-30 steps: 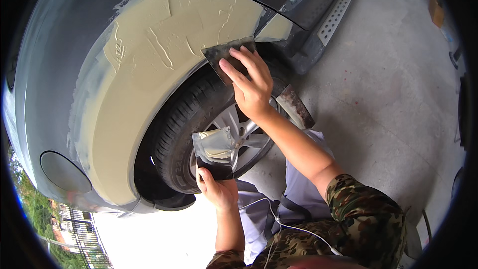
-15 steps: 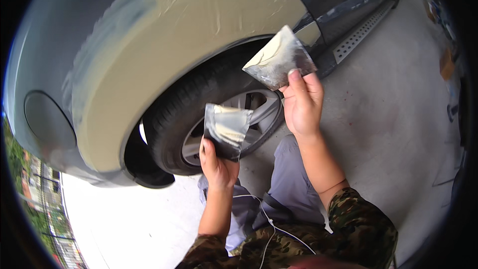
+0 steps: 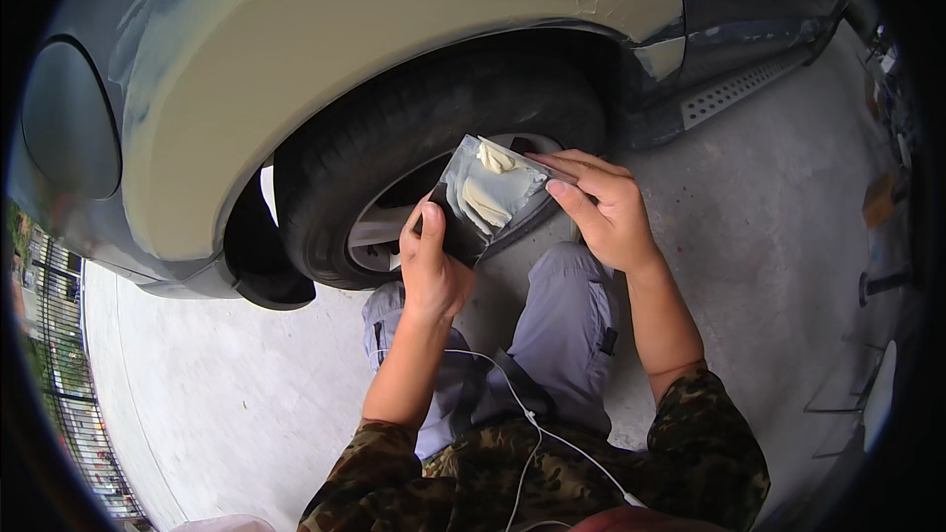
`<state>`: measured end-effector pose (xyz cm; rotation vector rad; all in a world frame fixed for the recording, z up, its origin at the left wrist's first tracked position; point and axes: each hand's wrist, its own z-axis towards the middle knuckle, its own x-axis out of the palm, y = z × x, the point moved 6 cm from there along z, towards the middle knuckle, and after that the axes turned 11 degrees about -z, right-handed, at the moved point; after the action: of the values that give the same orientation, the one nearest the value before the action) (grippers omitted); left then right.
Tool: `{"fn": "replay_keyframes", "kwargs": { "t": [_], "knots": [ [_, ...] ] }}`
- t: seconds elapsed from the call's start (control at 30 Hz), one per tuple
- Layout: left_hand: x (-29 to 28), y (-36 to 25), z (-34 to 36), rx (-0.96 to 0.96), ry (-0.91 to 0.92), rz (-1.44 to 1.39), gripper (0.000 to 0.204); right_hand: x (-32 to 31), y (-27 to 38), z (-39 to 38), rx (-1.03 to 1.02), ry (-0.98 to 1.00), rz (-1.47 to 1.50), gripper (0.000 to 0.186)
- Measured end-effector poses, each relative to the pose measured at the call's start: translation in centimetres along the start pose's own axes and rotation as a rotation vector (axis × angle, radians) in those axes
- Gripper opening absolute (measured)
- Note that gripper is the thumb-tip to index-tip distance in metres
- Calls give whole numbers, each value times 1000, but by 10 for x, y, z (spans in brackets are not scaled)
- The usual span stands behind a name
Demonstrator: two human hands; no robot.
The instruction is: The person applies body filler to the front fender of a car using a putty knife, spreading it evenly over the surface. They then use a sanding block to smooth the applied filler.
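Observation:
My left hand [image 3: 429, 256] grips a square metal spreader plate [image 3: 465, 197] with pale cream filler heaped on its grey surface. My right hand [image 3: 606, 207] holds a second spreader [image 3: 542, 167], seen nearly edge-on against the right side of the first plate, its face mostly hidden. Both plates are in front of the tyre [image 3: 355, 128] and its silver alloy wheel [image 3: 379, 227]. Above them is the car's wheel arch [image 3: 246, 79], coated in beige filler with ridged streaks at the upper right.
A perforated side step [image 3: 734, 89] runs along the car at the upper right. My knees [image 3: 567, 315] are under my arms, with a white cable hanging over my lap. A cardboard box [image 3: 879, 199] and metal stands lie at the far right, and railings [image 3: 54, 335] show at the far left.
My right hand has come down from the wheel arch with its spreader and now meets the left hand's plate. My left hand has risen relative to my knees. The view has shifted.

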<state>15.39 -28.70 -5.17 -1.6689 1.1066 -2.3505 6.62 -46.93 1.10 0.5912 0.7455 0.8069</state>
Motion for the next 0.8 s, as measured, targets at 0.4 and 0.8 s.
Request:
{"fn": "replay_keyframes", "kwargs": {
  "t": [0.4,0.8],
  "knots": [
    [-1,0,-2,242,-43,507,55,26,27,-12,-174,-338,-527,37],
    [10,-46,10,455,-11,456,67,9,29,-11,-202,-394,-379,35]
  ]
}}
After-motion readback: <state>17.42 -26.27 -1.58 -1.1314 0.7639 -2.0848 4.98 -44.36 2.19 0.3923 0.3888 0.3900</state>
